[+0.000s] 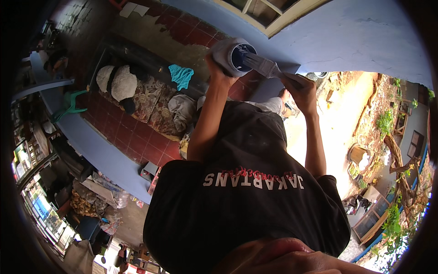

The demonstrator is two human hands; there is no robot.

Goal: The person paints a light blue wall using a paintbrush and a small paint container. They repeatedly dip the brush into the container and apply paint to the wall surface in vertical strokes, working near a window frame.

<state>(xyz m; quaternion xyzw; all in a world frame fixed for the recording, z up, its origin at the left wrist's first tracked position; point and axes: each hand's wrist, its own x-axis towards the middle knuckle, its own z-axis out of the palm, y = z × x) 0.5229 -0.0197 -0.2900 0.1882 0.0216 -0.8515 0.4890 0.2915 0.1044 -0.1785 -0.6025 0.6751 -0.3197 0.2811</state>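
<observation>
My left hand (216, 71) grips a whitish plastic paint container (222, 54), tilted so its round mouth faces right. Dark blue-looking paint coats the inside of the mouth. My right hand (303, 89) is closed around the handle of a wide paintbrush (268, 67). The bristles are smeared with pale paint and reach over the container's rim into its mouth. Beyond both hands rises a light blue painted wall (342, 41), with a crack running across it.
A cream-framed window (263, 13) is set in the wall. On my left, a black-framed seat with patterned cushions (147, 99) holds a panda plush (123, 84) and a turquoise cloth (181, 77). A green plastic stool (70, 104) stands near a low blue wall (92, 140). Sunlit ground (328, 137) lies right.
</observation>
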